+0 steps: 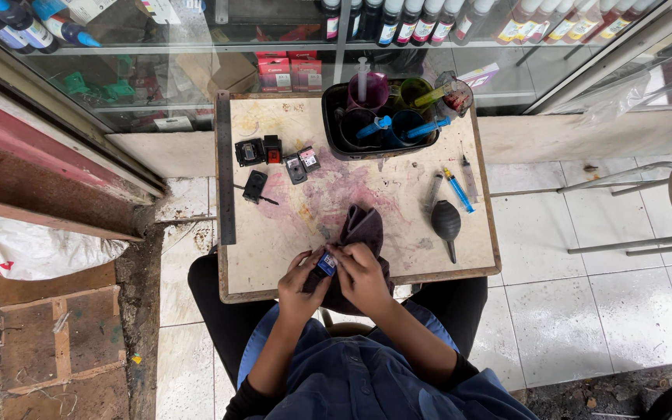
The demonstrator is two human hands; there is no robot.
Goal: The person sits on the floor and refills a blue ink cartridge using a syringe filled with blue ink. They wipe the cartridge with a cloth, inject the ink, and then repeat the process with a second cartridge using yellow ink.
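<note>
A small black cartridge (324,264) with a blue face sits pinched between both hands at the bench's (289,233) near edge. The left hand (302,286) grips it from below; the right hand (359,272) pinches its top, pressing a dark, soft cloth (362,227) behind. A rubber bulb blower (446,221) lies to the right on the stained wood.

- Cartridge (325,264), between both hands: black with a blue label.
- Cloth (361,227), just beyond the right hand (361,274): dark purple-grey.
- Board (289,233) under the hands: pale cream, blotched pink and magenta, some yellow.
- Blower (446,220), right of the right hand: black.
- Syringe (457,189), beyond it: blue with a yellow tip.
- Tray (334,132), far ahead: black; cups in it purple, green, blue.
- Cartridges (274,159), ahead of the left hand (301,289): black, one red-marked.
- Sleeves (351,373): blue.
</note>
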